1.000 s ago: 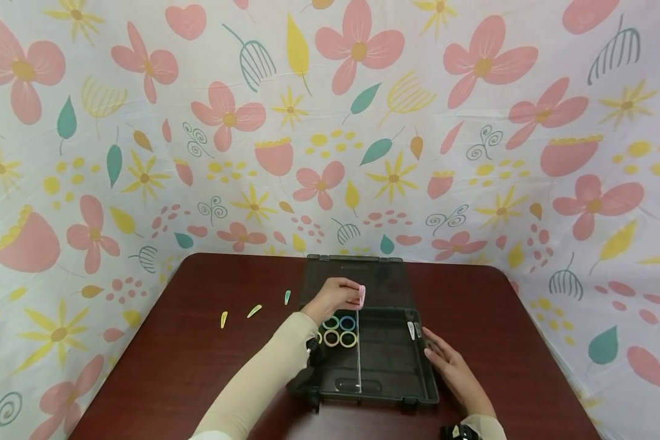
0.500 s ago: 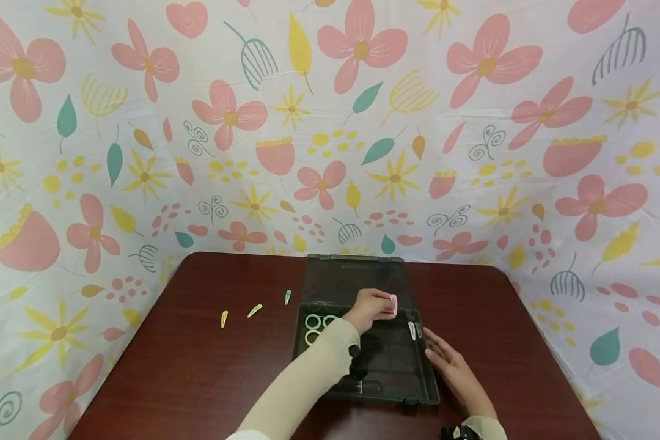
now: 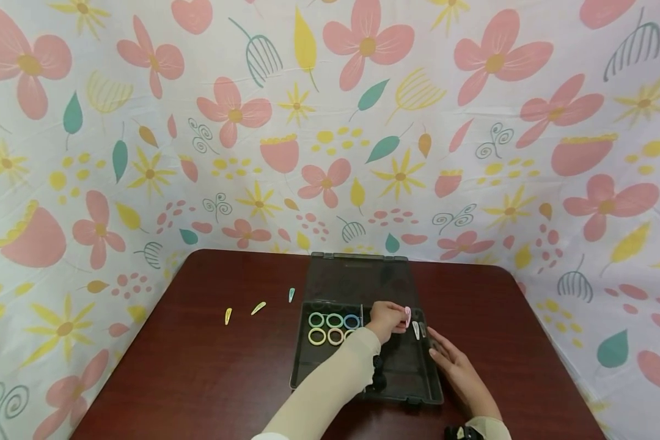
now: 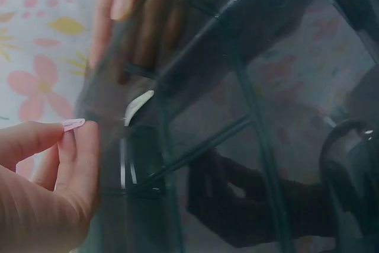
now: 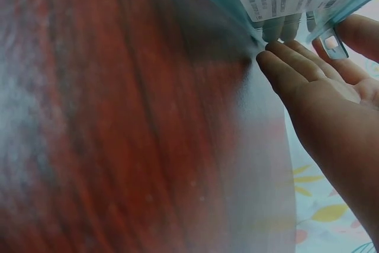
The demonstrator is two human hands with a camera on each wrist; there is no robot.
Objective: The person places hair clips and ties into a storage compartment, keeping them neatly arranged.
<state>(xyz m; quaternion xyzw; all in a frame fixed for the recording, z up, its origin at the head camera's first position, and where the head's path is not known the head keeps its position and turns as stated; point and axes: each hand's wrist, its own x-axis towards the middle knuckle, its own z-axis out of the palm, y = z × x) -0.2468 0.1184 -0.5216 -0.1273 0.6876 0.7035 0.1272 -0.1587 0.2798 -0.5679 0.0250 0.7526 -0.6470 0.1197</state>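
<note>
Item: one pink snap hair clip [image 3: 408, 316], held above the right compartment of the lidded plastic case [image 3: 436, 379], near the white hair clip [image 3: 416, 330]. My left hand [image 3: 385, 321] pinches it between thumb and fingers. My right hand [image 3: 464, 377] sits at the case's right side, fingers extended against the wall, gripping nothing; I take this as steadying. Step in hand, by my assessment: placing the pink clip beside the white one. The next move calls for lowering it in line, then parting thumb and fingers without nudging its neighbour. Outstanding on the desk [image 3: 209, 366]: two yellow clips [image 3: 228, 316] [image 3: 258, 308] and one teal clip [image 3: 291, 295].
</note>
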